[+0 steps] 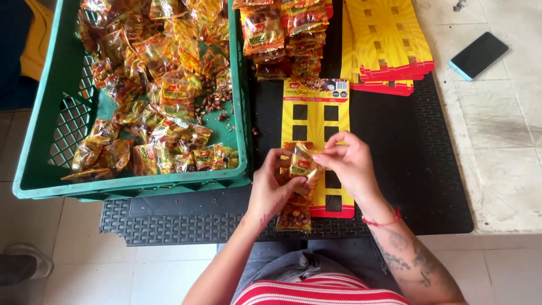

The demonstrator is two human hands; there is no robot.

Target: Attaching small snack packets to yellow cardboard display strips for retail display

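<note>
My left hand point(271, 189) grips a small clear packet of peanuts point(299, 189) with a yellow and red label, and a further packet hangs below it. My right hand point(349, 164) pinches the top of the same packet against a yellow display card point(315, 121) with dark square holes. The card lies flat on a black rubber mat point(406, 158), its red header at the far end.
A green plastic crate point(45, 141) at the left holds several loose snack packets. Stacked packets point(282, 34) and a pile of yellow cards point(387, 42) lie at the back. A phone point(479, 55) rests on the white surface at the right. A shoe point(22, 262) shows at the lower left.
</note>
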